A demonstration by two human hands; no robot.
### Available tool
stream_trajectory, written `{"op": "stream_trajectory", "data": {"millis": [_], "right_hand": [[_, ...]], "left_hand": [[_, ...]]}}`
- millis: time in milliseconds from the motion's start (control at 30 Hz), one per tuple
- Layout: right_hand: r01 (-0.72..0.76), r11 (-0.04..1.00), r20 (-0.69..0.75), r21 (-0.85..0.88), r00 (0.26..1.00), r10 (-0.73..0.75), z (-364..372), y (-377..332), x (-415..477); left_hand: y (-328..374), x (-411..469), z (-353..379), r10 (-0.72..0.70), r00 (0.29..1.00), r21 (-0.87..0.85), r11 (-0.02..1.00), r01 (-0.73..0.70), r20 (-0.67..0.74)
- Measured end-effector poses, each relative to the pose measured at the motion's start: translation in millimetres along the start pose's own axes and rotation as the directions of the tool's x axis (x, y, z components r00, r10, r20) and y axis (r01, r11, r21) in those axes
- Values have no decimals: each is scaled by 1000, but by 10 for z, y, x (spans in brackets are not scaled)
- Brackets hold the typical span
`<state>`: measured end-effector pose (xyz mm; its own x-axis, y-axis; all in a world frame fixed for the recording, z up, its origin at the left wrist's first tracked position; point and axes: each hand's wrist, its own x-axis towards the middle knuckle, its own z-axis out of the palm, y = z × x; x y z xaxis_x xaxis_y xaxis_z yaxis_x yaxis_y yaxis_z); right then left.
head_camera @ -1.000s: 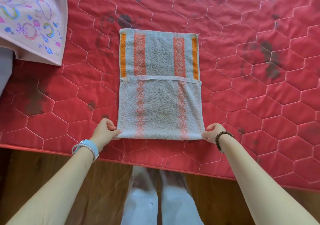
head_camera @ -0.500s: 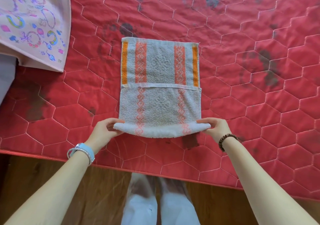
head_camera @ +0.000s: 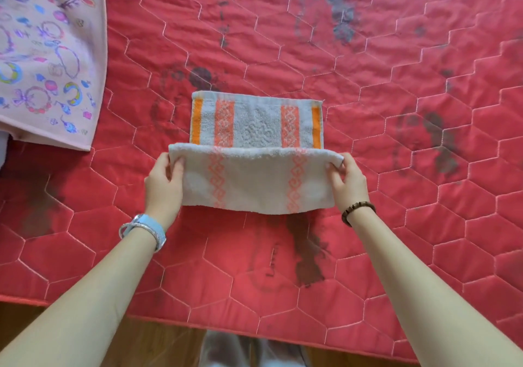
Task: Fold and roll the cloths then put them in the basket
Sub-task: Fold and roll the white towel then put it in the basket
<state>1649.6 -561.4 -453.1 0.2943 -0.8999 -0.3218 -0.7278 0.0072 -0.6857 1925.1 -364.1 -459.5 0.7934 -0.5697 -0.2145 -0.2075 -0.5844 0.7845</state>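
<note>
A grey towel with orange stripes (head_camera: 256, 123) lies in the middle of the red quilted mat (head_camera: 396, 168). Its near half is lifted and turned over toward the far end, showing the paler underside (head_camera: 254, 182). My left hand (head_camera: 164, 185) pinches the left corner of that raised flap. My right hand (head_camera: 346, 182) pinches the right corner. The far striped part lies flat on the mat. No basket is in view.
A pink cloth printed with coloured rings and charms (head_camera: 48, 55) lies at the far left of the mat. The mat's near edge (head_camera: 226, 327) meets a wooden floor (head_camera: 155, 344), where my pale trouser legs (head_camera: 249, 352) show. Dark stains mark the mat.
Both hands took the towel's near edge, lifted it off the mat and carried it away from me, so the near half now folds over toward the far end.
</note>
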Motion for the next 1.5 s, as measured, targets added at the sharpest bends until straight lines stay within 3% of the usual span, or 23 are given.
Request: {"op": "stream_trajectory", "data": {"millis": [233,467,733,933,1133,1500], "right_hand": [[-19,1000,-138,-2,990,18,45,-388,859],[-154,984,-140,-90,980,141,229,-421,1452],[-264,964,-126,-23,957,260,396,-325,1669],[-293,943,-179,-159,948,264,459,-169,1502],[-257,930,-120,-263,965,233,571,-205,1178],[-190,897,-114,-400,981,158,504,158,272]], "left_hand": [[337,744,300,-30,994,21,999,32,-109],[342,1349,520,-45,992,72,996,54,-117],[313,1657,719,-53,993,135,989,67,-108],[72,1483,751,-100,992,192,975,113,-75],[-48,972,763,-163,980,358,913,195,-118],[-407,-27,538,-149,985,449,877,170,-84]]}}
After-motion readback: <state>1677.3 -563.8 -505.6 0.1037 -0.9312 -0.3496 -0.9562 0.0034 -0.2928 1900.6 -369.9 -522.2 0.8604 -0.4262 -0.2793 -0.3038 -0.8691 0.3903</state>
